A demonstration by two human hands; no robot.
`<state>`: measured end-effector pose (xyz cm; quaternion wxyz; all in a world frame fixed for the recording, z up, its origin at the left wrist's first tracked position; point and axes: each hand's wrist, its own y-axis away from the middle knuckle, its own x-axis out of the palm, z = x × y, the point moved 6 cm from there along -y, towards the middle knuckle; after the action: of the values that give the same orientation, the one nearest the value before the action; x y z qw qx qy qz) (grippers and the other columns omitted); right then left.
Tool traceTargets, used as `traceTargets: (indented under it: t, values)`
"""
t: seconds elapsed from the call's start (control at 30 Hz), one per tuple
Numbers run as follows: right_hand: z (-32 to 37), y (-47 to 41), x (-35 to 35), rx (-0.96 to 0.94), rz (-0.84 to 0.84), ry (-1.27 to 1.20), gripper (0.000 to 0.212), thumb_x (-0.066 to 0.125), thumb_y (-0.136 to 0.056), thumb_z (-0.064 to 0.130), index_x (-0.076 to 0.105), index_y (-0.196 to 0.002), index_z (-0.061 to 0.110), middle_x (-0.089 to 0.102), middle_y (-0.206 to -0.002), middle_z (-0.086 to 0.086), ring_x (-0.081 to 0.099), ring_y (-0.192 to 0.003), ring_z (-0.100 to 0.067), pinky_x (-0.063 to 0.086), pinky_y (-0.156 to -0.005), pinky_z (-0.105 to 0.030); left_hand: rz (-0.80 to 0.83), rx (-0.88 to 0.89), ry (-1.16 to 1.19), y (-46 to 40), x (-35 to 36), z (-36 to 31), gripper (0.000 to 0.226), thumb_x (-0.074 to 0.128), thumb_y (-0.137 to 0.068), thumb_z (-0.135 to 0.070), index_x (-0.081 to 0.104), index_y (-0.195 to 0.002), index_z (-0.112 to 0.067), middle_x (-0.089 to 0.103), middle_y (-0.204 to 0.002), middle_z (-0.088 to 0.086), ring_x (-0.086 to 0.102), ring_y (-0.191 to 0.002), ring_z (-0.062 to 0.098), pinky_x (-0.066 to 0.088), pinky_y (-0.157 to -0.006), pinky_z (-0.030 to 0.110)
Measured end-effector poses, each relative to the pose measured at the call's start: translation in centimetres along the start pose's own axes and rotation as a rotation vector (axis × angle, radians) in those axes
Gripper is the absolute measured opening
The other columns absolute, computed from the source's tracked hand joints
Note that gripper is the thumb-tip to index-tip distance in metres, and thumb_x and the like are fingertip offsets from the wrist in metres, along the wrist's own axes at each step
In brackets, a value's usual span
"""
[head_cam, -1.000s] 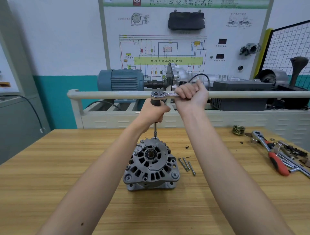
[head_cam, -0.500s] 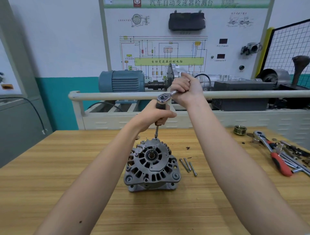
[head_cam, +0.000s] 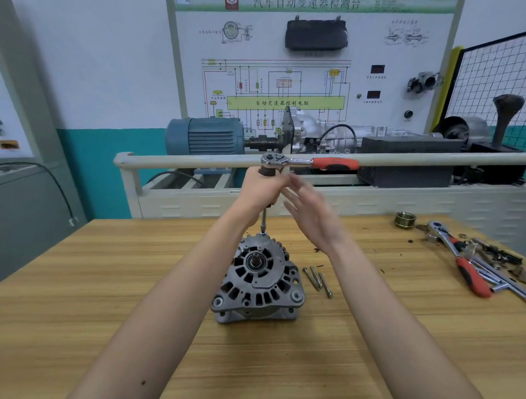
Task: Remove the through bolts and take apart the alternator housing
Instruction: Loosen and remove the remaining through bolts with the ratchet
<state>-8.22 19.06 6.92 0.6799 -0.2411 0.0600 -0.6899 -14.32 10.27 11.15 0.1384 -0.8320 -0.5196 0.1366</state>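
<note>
L hand (head_cam: 263, 189) grips ratchet (head_cam: 308, 163) extension over alternator (head_cam: 257, 280) at 12 o'clock; R hand (head_cam: 311, 218) fingers straight, off handle; 3 bolts (head_cam: 317, 280) at 3.

The green strip (head_cam: 285, 102) on the wall board (head_cam: 398, 42) reads "自动变速器控制电脑". Its cropped top heading (head_cam: 306, 4) seems to read "汽车自动变速器检测台". Smaller labels are illegible.

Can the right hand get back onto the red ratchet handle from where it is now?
Probably yes. The right hand is open and holds nothing, just below the ratchet handle, which sticks out bare to the right. The left hand grips only the extension under the head.
</note>
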Motion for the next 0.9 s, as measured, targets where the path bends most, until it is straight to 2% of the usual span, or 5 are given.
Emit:
traceTargets:
  t: [0.07,0.13,0.3,0.53,0.9]
  values:
    - [-3.5,0.6,-0.6,0.156,-0.021,0.520,0.091,0.084,-0.065,0.044,0.042,-0.142,0.018,0.048,-0.142,0.005,0.041,-0.135,-0.016,0.032,-0.111,-0.030,0.002,-0.009,-0.008,0.0,-0.2,0.1,0.039,0.056,-0.080,0.005,0.038,-0.051,-0.015,0.032,-0.038,-0.007,0.026,-0.035,0.010,0.024,-0.044,0.021]
    - [-7.2,1.5,-0.6,0.359,0.012,0.762,0.100,0.081,-0.065,0.053,0.033,-0.148,0.022,0.039,-0.150,0.006,0.038,-0.137,-0.016,0.033,-0.111,-0.033,0.012,-0.014,-0.035,0.1,-0.1,0.0,0.037,0.057,-0.080,0.002,0.037,-0.053,-0.016,0.033,-0.039,-0.007,0.026,-0.036,0.011,0.025,-0.045,0.020]
    - [-8.8,2.1,-0.4,0.401,-0.016,0.757,0.109,0.080,-0.056,0.061,0.034,-0.148,0.025,0.040,-0.150,0.001,0.040,-0.135,-0.020,0.034,-0.112,-0.043,0.021,-0.010,-0.092,0.6,0.6,-0.2,0.040,0.060,-0.079,-0.002,0.036,-0.051,-0.017,0.033,-0.040,-0.007,0.027,-0.039,0.012,0.026,-0.047,0.022]
    - [-8.4,3.2,0.2,0.378,-0.010,0.810,0.125,0.092,-0.049,0.046,0.026,-0.152,0.021,0.040,-0.151,-0.001,0.040,-0.136,-0.021,0.032,-0.114,-0.045,0.038,-0.039,-0.080,1.4,0.6,-0.7,0.037,0.060,-0.081,-0.003,0.039,-0.053,-0.016,0.035,-0.040,-0.006,0.028,-0.039,0.012,0.028,-0.050,0.025]
    - [-7.7,7.3,1.8,0.325,0.029,0.806,0.134,0.087,-0.030,0.065,0.035,-0.148,0.026,0.051,-0.142,0.005,0.049,-0.128,-0.017,0.040,-0.108,-0.045,0.080,-0.019,-0.019,6.0,0.6,-2.4,0.043,0.060,-0.083,0.000,0.036,-0.051,-0.017,0.033,-0.039,-0.007,0.025,-0.036,0.010,0.025,-0.044,0.020]
